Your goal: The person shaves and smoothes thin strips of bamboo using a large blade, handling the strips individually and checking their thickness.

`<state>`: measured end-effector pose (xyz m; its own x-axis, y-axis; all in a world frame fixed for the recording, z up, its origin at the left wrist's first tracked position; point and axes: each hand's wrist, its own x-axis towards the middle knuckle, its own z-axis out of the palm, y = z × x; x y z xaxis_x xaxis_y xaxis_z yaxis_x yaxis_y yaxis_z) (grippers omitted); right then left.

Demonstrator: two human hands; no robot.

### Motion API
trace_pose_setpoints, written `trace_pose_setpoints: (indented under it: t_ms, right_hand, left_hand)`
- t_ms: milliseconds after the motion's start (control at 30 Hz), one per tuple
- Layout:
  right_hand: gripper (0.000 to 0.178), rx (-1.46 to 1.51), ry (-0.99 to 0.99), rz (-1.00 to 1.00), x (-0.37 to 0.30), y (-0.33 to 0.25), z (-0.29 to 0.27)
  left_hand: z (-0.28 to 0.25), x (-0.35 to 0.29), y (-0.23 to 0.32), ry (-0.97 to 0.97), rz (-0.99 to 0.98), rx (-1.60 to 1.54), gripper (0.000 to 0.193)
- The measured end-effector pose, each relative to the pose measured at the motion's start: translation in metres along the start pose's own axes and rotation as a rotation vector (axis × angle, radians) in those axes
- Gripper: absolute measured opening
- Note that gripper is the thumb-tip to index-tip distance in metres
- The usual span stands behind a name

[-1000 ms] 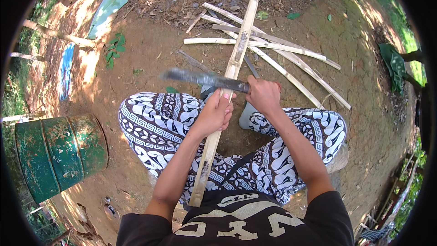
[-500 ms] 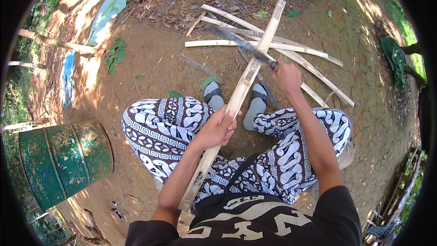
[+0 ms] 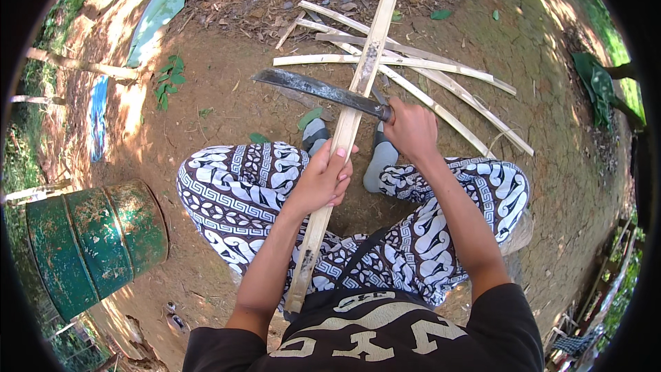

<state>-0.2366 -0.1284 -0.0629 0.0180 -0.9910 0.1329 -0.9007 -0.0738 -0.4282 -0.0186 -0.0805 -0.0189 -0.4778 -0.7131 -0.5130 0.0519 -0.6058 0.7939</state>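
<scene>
My left hand is wrapped around a long pale bamboo strip, below its middle. The strip slants from my lap, between my bent knees, up to the frame's top edge, and has dark marks partway along. My right hand grips the handle of a machete, fingers closed. Its dark blade lies across the strip a little beyond my left hand and points left. I cannot tell how firmly the edge meets the bamboo.
More bamboo strips lie crossed on the dirt ahead, beyond my feet in grey socks and sandal straps. A rusty green drum lies at the left. A large green leaf is at the far left, and a blue sheet nearer.
The machete has come nearer to me along the strip, its blade swinging to a flatter angle. The strip's far end has shifted up and left, reaching the frame's top.
</scene>
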Motion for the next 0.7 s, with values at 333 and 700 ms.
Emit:
trace_pose_setpoints:
  t_ms: [333,700]
  right_hand:
    - [0.023,-0.012,-0.061,-0.031,-0.003,0.018,0.023]
    - [0.019,-0.074,-0.035,0.103,0.014,0.032,0.038]
  left_hand:
    - [-0.002,-0.015,-0.003,-0.004,-0.049,0.126,0.025]
    - [-0.003,-0.013,-0.003,0.043,-0.034,0.157,0.026]
